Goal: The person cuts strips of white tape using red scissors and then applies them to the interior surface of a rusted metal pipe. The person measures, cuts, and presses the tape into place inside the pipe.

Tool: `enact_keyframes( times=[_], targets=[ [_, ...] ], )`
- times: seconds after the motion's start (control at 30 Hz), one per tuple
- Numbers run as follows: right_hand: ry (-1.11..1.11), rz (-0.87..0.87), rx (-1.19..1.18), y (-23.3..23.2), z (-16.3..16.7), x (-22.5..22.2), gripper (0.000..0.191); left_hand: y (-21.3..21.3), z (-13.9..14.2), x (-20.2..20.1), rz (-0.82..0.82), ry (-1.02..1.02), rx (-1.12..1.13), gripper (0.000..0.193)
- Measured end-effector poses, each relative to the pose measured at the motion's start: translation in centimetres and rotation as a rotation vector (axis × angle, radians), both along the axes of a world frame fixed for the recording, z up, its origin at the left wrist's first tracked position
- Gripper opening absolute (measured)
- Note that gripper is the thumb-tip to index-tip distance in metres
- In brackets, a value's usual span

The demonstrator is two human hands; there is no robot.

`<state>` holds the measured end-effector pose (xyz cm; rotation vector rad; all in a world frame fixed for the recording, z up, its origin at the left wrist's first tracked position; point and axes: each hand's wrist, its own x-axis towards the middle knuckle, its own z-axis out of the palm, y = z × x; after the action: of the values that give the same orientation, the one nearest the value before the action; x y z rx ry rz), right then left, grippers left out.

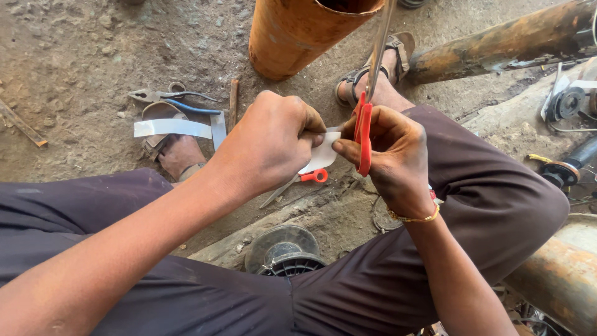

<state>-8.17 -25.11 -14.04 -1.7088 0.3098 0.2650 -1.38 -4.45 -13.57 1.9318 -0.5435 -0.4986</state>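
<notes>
**Clerk:** Item one, the grip?

**Keeper:** The left hand [267, 140] is clenched, knuckles up, pinching the white sheet piece [320, 155] by its left edge. The right hand [388, 155] is closed around the red handle of the scissors [364, 134], with the long blade pointing up and away. Hands and sheet are held in the air above the lap, between the knees.

**Clerk:** Anything unclear there?

**Keeper:** An orange loop [319, 176] with a metal blade shows just below the sheet. I cannot tell whether it is the scissors' other half or a separate tool.

**Clerk:** Handling note?

**Keeper:** In my judgement, the sheet should stay taut and the pinching fingertips should stay well back from the blade line. The thumb sits very near the handle. A steady wrist would probably cut cleaner than a twisting one.

**Clerk:** And the surroundings?

**Keeper:**
- A gold bangle [413, 218] is on the right wrist.
- A white strip [171, 128] lies across the left sandal.
- A pair of pliers [155, 95] lies on the dirt just beyond the strip.
- An orange pipe [298, 31] stands ahead.
- A rusty pipe [504, 40] lies to the right of the orange one.
- A black ribbed disc [283, 252] sits on the ground below the hands, near the lap.
</notes>
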Motion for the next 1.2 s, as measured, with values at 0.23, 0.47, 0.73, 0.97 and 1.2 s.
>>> enact_keyframes(
  times=[0.23, 0.47, 0.73, 0.97, 1.2],
  targets=[
    [-0.009, 0.048, -0.101, -0.1, -0.2, -0.2, 0.022, -0.1, -0.1, -0.4, 0.016, -0.033, -0.025, 0.019],
    [-0.015, 0.037, -0.060, -0.5, -0.7, -0.4, 0.022, -0.1, -0.1, -0.5, 0.013, -0.015, -0.028, 0.017],
    [-0.019, 0.063, -0.053, -0.4, -0.5, -0.6, 0.022, 0.1, 0.1, -0.8, 0.000, -0.053, -0.055, 0.011],
    [-0.089, 0.164, -0.102, -0.5, -0.6, -0.4, 0.026, 0.0, -0.5, -1.0, 0.050, -0.116, -0.111, 0.010],
    [-0.068, 0.155, -0.130, -0.9, -1.1, -0.5, 0.026, 0.0, -0.7, -0.9, 0.063, -0.082, -0.107, 0.014]
  ],
)
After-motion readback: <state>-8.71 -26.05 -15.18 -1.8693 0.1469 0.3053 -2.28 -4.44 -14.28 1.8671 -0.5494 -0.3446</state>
